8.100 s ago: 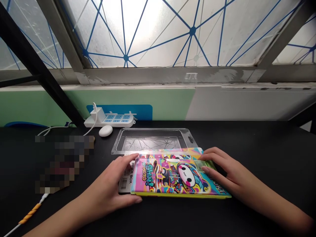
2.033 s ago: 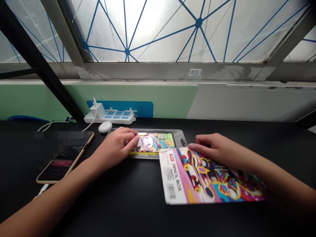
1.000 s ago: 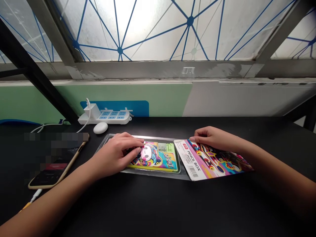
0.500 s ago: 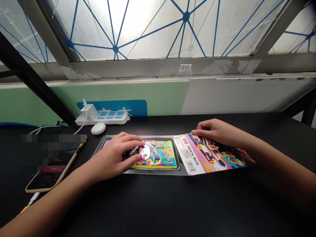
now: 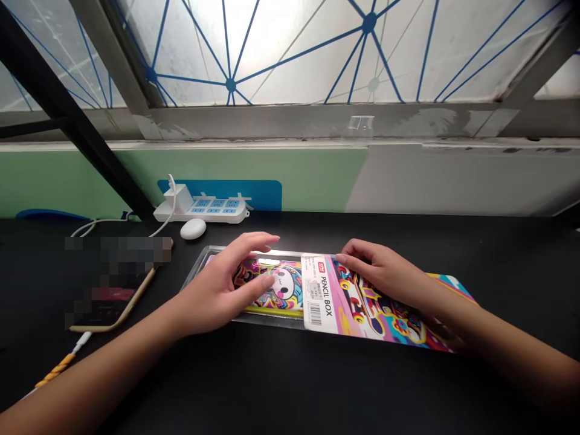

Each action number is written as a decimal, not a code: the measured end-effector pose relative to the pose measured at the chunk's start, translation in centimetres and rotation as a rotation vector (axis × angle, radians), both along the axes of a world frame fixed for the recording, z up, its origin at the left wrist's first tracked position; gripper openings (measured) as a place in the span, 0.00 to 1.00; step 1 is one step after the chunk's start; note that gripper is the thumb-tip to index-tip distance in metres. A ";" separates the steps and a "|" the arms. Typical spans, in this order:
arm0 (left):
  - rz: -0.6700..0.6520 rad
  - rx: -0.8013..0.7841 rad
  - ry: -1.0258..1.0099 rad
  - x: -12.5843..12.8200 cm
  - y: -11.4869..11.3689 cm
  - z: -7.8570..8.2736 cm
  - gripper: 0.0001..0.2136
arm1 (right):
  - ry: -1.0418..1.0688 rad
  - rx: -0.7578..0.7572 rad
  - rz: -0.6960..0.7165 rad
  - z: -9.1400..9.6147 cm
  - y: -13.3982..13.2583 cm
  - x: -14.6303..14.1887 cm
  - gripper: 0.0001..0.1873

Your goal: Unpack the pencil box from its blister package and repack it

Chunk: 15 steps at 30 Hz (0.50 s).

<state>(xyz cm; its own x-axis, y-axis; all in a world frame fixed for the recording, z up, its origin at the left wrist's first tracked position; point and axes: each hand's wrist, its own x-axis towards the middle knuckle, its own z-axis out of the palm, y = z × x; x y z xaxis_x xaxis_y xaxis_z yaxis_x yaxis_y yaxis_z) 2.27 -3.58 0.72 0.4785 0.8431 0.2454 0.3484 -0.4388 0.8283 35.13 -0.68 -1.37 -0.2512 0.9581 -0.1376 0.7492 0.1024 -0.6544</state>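
Note:
A colourful pencil box (image 5: 290, 289) with a cartoon face lies in a clear plastic tray (image 5: 267, 322) on the black desk. Over it, my left hand (image 5: 231, 281) is open, its fingers lifted and spread and the thumb at the box's surface. A printed card (image 5: 357, 308) marked "PENCIL BOX" overlaps the right part of the box and tray. At the card's upper edge, my right hand (image 5: 380, 263) pinches it between thumb and fingers. The right forearm covers part of the card.
A phone (image 5: 118, 296) lies to the left, with a cable (image 5: 57, 367) plugged into its near end. Behind the tray are a white rounded object (image 5: 193, 229) and a power strip (image 5: 212, 208) with a plug in it. A black diagonal bar (image 5: 86, 139) rises at the left.
The card has slid left and now covers the right part of the pencil box, moving with my right hand. My left hand's fingers have lifted and spread. The view has shifted slightly.

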 end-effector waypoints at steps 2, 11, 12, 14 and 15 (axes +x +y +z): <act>0.042 -0.036 -0.119 -0.5 0.5 0.3 0.19 | 0.021 -0.064 0.025 0.0 0.5 0.7 0.27; 0.520 -0.229 -0.627 -1.4 4.6 -1.7 0.16 | -0.043 -0.112 0.068 1.5 2.8 5.3 0.27; 0.518 -0.283 -0.681 -0.9 4.3 -2.0 0.17 | -0.061 -0.107 0.085 1.6 2.8 5.8 0.27; 0.494 -0.326 -0.742 0.1 3.5 -2.5 0.17 | -0.110 -0.086 0.121 1.9 2.8 6.4 0.31; 0.488 -0.324 -0.758 0.6 3.1 -2.6 0.17 | -0.140 -0.075 0.131 2.0 2.6 6.5 0.35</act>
<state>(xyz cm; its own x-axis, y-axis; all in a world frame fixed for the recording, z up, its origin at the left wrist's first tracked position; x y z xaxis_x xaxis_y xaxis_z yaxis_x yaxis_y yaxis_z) 2.88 -0.52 -1.89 -0.1336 0.9889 0.0651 -0.2461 -0.0967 0.9644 41.60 1.96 0.62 -0.3459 0.9044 -0.2499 0.8170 0.1594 -0.5542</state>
